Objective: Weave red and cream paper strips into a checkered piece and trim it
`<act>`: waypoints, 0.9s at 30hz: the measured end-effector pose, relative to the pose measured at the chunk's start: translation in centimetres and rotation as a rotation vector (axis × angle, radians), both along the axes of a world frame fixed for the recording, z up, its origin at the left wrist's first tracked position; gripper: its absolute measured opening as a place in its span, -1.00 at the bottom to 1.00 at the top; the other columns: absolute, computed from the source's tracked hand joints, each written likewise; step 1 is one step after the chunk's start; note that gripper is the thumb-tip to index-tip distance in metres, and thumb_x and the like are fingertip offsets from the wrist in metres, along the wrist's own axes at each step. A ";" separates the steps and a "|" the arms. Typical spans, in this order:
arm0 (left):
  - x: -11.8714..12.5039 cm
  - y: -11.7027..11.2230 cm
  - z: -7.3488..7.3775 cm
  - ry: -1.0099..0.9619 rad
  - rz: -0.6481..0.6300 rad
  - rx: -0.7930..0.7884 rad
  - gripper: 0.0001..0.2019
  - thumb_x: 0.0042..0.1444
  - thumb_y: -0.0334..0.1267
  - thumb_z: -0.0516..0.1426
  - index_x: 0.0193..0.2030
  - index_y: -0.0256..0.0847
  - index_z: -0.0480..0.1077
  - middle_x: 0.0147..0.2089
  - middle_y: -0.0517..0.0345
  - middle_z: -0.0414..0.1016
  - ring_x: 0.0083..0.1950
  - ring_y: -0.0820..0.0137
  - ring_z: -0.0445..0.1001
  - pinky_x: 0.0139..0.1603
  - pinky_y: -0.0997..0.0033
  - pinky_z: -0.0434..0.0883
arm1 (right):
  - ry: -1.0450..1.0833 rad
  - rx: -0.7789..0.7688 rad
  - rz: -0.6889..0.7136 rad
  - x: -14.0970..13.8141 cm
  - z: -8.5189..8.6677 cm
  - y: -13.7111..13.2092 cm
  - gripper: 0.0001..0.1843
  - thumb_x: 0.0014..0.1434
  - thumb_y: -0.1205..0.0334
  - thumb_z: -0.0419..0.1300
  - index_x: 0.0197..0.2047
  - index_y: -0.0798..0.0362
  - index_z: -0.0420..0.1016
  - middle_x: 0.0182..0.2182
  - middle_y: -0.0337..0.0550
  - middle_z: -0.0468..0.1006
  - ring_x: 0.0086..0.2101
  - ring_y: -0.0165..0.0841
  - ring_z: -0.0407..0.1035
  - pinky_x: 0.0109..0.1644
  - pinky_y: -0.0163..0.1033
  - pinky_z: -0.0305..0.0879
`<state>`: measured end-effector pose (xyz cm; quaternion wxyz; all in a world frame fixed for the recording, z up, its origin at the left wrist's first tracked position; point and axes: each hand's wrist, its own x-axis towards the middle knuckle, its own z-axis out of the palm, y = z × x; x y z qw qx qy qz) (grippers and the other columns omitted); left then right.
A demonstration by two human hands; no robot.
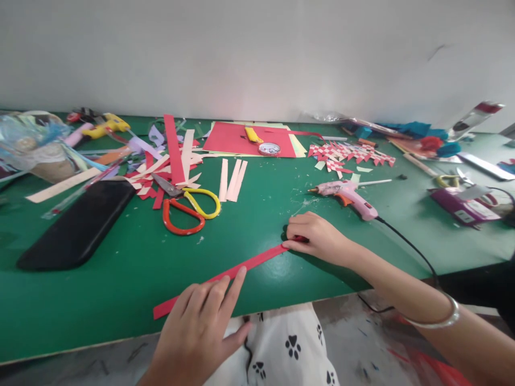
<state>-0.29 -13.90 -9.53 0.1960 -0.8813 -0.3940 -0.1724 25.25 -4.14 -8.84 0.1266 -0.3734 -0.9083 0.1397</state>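
A long red paper strip (245, 264) lies slantwise on the green table (120, 257) near its front edge. My left hand (201, 327) rests flat on the strip's near end, fingers stretched out and pressing it down. My right hand (316, 236) is curled over the strip's far end, fingertips pinching it against the table. A pink glue gun (348, 195) lies just beyond my right hand, its black cord running past my wrist.
Scissors with a red and a yellow handle (189, 206) lie mid-table beside cream strips (232, 179). A black phone (78, 225) is at the left. A red sheet (237, 140), a woven red-and-white piece (350, 154) and paper scraps crowd the back.
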 end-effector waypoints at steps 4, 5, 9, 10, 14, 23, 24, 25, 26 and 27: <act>-0.1 -0.1 -0.1 -0.010 -0.001 -0.005 -0.57 0.24 -0.11 -0.12 0.01 -0.32 0.41 -0.34 0.04 0.36 -0.35 0.34 0.28 -0.27 0.28 0.22 | -0.042 0.006 0.009 -0.1 0.2 0.1 -0.71 0.22 0.13 0.05 -0.48 0.10 0.31 -0.51 -0.26 0.33 -0.47 -0.46 0.20 -0.32 -0.32 0.02; -0.1 -0.1 -0.2 -0.011 0.005 -0.008 -0.57 0.24 -0.10 -0.12 0.02 -0.31 0.40 -0.34 0.04 0.36 -0.36 0.34 0.28 -0.28 0.28 0.22 | -0.048 0.009 0.009 -0.1 0.3 0.1 -0.71 0.22 0.13 0.05 -0.48 0.10 0.32 -0.51 -0.26 0.33 -0.47 -0.46 0.20 -0.32 -0.32 0.02; 0.0 0.0 -0.1 -0.003 0.010 -0.017 -0.56 0.24 -0.09 -0.14 0.02 -0.31 0.40 -0.36 0.05 0.37 -0.38 0.34 0.27 -0.31 0.29 0.21 | -0.038 0.035 0.000 -0.1 0.1 0.0 -0.71 0.21 0.14 0.06 -0.49 0.10 0.32 -0.52 -0.26 0.33 -0.47 -0.46 0.20 -0.31 -0.31 0.03; 0.0 0.0 -0.1 0.000 0.009 -0.017 -0.56 0.24 -0.10 -0.14 0.01 -0.32 0.40 -0.36 0.05 0.37 -0.38 0.34 0.28 -0.31 0.28 0.21 | -0.022 0.038 -0.004 -0.1 0.1 0.0 -0.71 0.21 0.13 0.07 -0.49 0.10 0.32 -0.53 -0.26 0.33 -0.48 -0.46 0.20 -0.31 -0.31 0.04; 0.2 0.2 0.0 -0.006 -0.004 -0.002 -0.58 0.23 -0.13 -0.11 -0.02 -0.36 0.41 -0.34 0.05 0.40 -0.33 0.33 0.31 -0.26 0.27 0.21 | 0.120 -0.025 -0.019 0.5 0.0 0.1 -0.69 0.18 0.11 0.10 -0.52 0.10 0.30 -0.57 -0.27 0.31 -0.50 -0.47 0.18 -0.33 -0.33 0.07; 0.1 0.3 -0.5 -0.022 -0.024 0.014 -0.61 0.23 -0.15 -0.08 -0.02 -0.39 0.40 -0.32 0.03 0.40 -0.30 0.31 0.34 -0.25 0.26 0.23 | 0.201 -0.034 -0.098 2.8 -0.5 0.3 -0.70 0.17 0.13 0.12 -0.53 0.09 0.30 -0.55 -0.26 0.28 -0.49 -0.46 0.15 -0.36 -0.34 0.09; 0.1 0.3 -0.5 -0.021 -0.024 0.013 -0.61 0.23 -0.15 -0.08 -0.02 -0.38 0.40 -0.32 0.04 0.40 -0.30 0.31 0.35 -0.25 0.26 0.23 | 0.185 -0.015 -0.101 2.8 -0.6 0.3 -0.71 0.17 0.13 0.12 -0.53 0.09 0.30 -0.55 -0.26 0.28 -0.49 -0.45 0.14 -0.35 -0.33 0.09; 0.1 0.3 -0.5 -0.021 -0.024 0.012 -0.61 0.23 -0.15 -0.08 -0.01 -0.38 0.40 -0.32 0.04 0.40 -0.30 0.31 0.35 -0.25 0.26 0.23 | 0.169 0.004 -0.106 2.9 -0.6 0.3 -0.71 0.17 0.14 0.12 -0.53 0.09 0.29 -0.55 -0.25 0.28 -0.48 -0.45 0.14 -0.34 -0.32 0.09; 0.0 0.3 -0.5 -0.021 -0.022 0.010 -0.61 0.23 -0.15 -0.08 -0.01 -0.37 0.40 -0.32 0.04 0.40 -0.29 0.31 0.35 -0.25 0.26 0.24 | 0.155 0.020 -0.113 2.9 -0.7 0.2 -0.71 0.17 0.14 0.12 -0.53 0.09 0.29 -0.54 -0.25 0.29 -0.47 -0.44 0.14 -0.33 -0.31 0.08; 0.0 0.3 -0.5 -0.022 -0.023 0.010 -0.61 0.23 -0.15 -0.08 -0.01 -0.37 0.40 -0.32 0.04 0.40 -0.29 0.31 0.35 -0.25 0.26 0.24 | 0.145 0.032 -0.122 2.9 -0.7 0.2 -0.72 0.17 0.15 0.12 -0.52 0.08 0.29 -0.53 -0.24 0.29 -0.46 -0.42 0.14 -0.33 -0.30 0.09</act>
